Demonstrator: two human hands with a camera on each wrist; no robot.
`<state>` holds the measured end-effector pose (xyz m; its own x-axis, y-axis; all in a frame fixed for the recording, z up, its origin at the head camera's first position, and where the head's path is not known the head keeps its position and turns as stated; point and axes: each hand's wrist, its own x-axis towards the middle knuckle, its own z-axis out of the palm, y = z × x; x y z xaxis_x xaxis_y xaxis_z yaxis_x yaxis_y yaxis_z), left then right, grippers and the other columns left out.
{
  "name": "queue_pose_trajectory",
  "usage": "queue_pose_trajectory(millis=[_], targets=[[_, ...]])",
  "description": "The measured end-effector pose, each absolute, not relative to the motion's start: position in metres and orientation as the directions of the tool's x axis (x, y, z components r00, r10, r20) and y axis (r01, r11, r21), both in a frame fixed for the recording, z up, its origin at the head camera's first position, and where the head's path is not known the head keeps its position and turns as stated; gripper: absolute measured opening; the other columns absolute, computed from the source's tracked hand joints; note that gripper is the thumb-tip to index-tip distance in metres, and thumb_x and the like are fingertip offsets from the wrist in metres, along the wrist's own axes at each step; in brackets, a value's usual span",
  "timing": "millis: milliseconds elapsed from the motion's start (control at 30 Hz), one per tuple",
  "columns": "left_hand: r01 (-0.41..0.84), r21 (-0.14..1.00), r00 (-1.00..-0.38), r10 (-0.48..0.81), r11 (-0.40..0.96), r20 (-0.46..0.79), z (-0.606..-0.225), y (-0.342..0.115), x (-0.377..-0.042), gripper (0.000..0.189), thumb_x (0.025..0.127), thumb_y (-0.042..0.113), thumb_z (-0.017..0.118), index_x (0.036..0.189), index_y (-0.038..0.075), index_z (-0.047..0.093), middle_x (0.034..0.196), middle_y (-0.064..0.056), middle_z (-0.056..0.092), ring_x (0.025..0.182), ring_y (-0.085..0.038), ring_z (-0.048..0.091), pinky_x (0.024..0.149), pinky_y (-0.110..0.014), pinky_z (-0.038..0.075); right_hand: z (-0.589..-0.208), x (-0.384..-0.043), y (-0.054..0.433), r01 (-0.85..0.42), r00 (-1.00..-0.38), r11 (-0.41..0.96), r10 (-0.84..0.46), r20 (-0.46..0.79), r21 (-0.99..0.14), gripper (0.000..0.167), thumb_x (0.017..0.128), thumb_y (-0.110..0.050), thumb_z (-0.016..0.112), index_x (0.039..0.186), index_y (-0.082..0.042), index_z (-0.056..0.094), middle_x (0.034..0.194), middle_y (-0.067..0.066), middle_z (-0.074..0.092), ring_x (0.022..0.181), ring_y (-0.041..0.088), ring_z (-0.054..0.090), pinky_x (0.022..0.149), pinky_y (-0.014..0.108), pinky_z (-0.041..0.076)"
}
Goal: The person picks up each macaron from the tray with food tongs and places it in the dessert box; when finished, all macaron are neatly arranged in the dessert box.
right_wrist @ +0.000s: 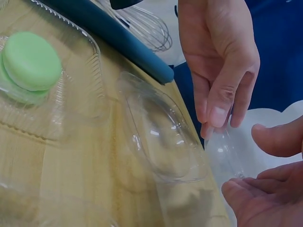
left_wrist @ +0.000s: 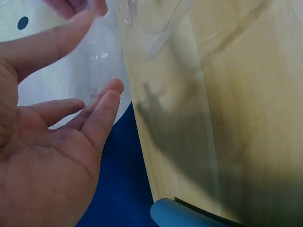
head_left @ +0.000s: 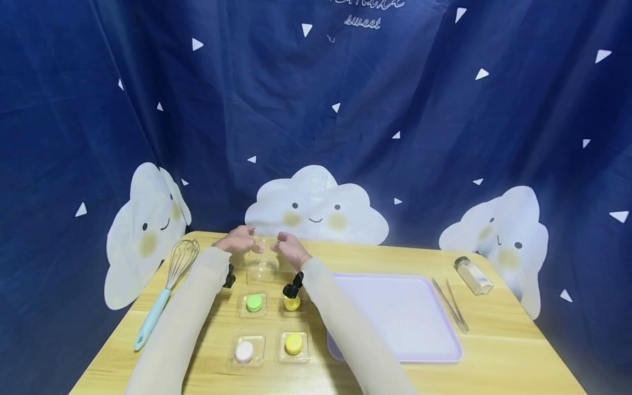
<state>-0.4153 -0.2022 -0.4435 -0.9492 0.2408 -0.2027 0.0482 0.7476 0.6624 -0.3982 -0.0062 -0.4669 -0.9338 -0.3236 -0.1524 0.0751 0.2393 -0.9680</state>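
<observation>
We log the clear piece (right_wrist: 226,153) at the left hand's (head_left: 240,241) 3 o'clock, held by its wide-spread grip. Right hand (head_left: 292,250), thumb and fingers parted, faces it; whether it pinches, we cannot tell. Clear shell (head_left: 260,272) at 6 o'clock, on the worktop (head_left: 385,260).

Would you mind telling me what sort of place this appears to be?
It looks like a staged tabletop set, perhaps baking-themed, rather than a working kitchen: a navy cloud-printed curtain hangs behind a wooden table, which bears a balloon whisk and several macarons.
</observation>
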Motion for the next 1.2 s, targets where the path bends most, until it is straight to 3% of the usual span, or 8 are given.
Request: queue_pose_trajectory(millis=[167,333,533,633,800,933,1067,1200], targets=[[0.035,0.655,-0.969,0.186,0.754,-0.162,-0.442,-0.203,-0.417,0.093,0.08,0.022,0.08,0.155,-0.004,0.032,0.149,-0.029,0.049,0.136,-0.042,0.048,0.115,-0.053,0.043,-0.459,-0.396,-0.005,0.045,-0.928,0.192,-0.356,-0.112,-0.98,0.07,0.096,-0.009,0.06,0.156,0.005,0.028,0.163,0.022,0.034,0.15,0.039,0.037,0.126,0.049,0.029],[0.04,0.693,-0.974,0.182,0.72,-0.133,-0.441,-0.205,-0.416,0.078,0.077,0.02,0.082,0.144,-0.004,0.049,0.134,-0.025,0.059,0.118,-0.035,0.055,0.105,-0.048,0.048,-0.455,-0.395,-0.005,-0.007,-0.927,0.2,-0.368,-0.069,-0.98,0.069,0.095,-0.007,0.061,0.155,0.007,0.029,0.16,0.026,0.036,0.149,0.039,0.038,0.125,0.048,0.032],[0.057,0.693,-0.979,0.175,0.719,-0.1,-0.438,-0.201,-0.411,0.079,0.077,0.021,0.083,0.143,-0.004,0.049,0.136,-0.023,0.058,0.118,-0.034,0.057,0.107,-0.05,0.047,-0.45,-0.393,-0.001,-0.06,-0.931,0.234,-0.363,-0.029,-0.97,0.068,0.094,-0.008,0.061,0.155,0.005,0.032,0.158,0.025,0.04,0.148,0.039,0.04,0.124,0.048,0.034],[0.144,0.639,-0.981,0.194,0.756,-0.009,-0.437,-0.198,-0.408,0.078,0.077,0.022,0.085,0.142,-0.005,0.05,0.136,-0.024,0.059,0.117,-0.036,0.063,0.106,-0.051,0.049,-0.447,-0.39,0.002,-0.072,-0.93,0.226,-0.368,-0.016,-0.972,0.069,0.094,-0.008,0.062,0.156,0.003,0.031,0.161,0.021,0.038,0.149,0.036,0.04,0.125,0.046,0.033],[0.335,0.483,-0.936,0.228,0.809,0.269,-0.436,-0.195,-0.4,0.081,0.073,0.016,0.087,0.142,-0.004,0.05,0.136,-0.024,0.058,0.115,-0.039,0.063,0.104,-0.053,0.051,-0.44,-0.387,0.009,-0.099,-0.924,0.141,-0.38,0.038,-0.985,0.069,0.095,-0.006,0.061,0.156,0.003,0.031,0.161,0.02,0.037,0.149,0.035,0.04,0.125,0.044,0.034],[0.54,0.235,-0.769,0.36,0.808,0.529,-0.433,-0.193,-0.392,0.077,0.073,0.006,0.084,0.142,-0.003,0.049,0.137,-0.022,0.056,0.111,-0.039,0.064,0.096,-0.051,0.056,-0.43,-0.388,0.017,-0.047,-0.943,-0.065,-0.326,0.066,-0.997,0.061,0.097,-0.008,0.058,0.153,0.006,0.035,0.158,0.025,0.041,0.147,0.037,0.043,0.124,0.045,0.036],[0.645,-0.213,-0.434,0.582,0.734,0.688,-0.431,-0.192,-0.389,0.063,0.082,0.003,0.071,0.141,-0.006,0.051,0.139,-0.022,0.059,0.119,-0.035,0.065,0.1,-0.044,0.057,-0.42,-0.391,0.027,0.085,-0.949,-0.28,-0.316,0.008,-0.956,0.057,0.103,-0.018,0.051,0.15,0.008,0.036,0.156,0.029,0.04,0.148,0.04,0.04,0.125,0.045,0.035],[0.605,-0.503,-0.136,0.702,0.618,0.699,-0.428,-0.19,-0.389,0.042,0.098,0.005,0.05,0.138,-0.009,0.055,0.135,-0.023,0.064,0.124,-0.032,0.064,0.106,-0.04,0.055,-0.419,-0.392,0.037,0.237,-0.894,-0.296,-0.438,-0.089,-0.926,0.061,0.106,-0.034,0.043,0.15,0.009,0.035,0.156,0.032,0.039,0.147,0.041,0.041,0.125,0.046,0.034]])
